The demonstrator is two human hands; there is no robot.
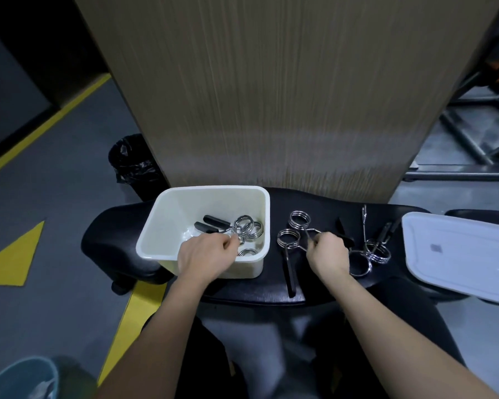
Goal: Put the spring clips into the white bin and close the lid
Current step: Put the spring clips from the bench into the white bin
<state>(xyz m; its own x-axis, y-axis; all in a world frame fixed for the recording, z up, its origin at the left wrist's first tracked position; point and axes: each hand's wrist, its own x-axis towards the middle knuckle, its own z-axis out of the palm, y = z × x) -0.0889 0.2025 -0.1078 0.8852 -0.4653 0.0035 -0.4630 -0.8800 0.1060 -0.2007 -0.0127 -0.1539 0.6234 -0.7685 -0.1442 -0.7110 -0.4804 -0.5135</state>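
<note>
The left hand (pixel 205 251) pinched a clip (pixel 244 226) inside the bin (pixel 156 223). The right hand (pixel 327 251), fingers curled, gripped a second clip (pixel 299 220) just ahead of it. The lid (pixel 458 254) lay well to its right. A third clip (pixel 288 240) touched the second, so lifting might have snagged and dragged it.

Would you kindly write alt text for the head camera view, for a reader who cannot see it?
A person's left hand pinches a spring clip inside the open white bin on a black padded bench, while the right hand grips another clip just right of the bin. More clips lie farther right, and the white lid lies at far right.
</note>
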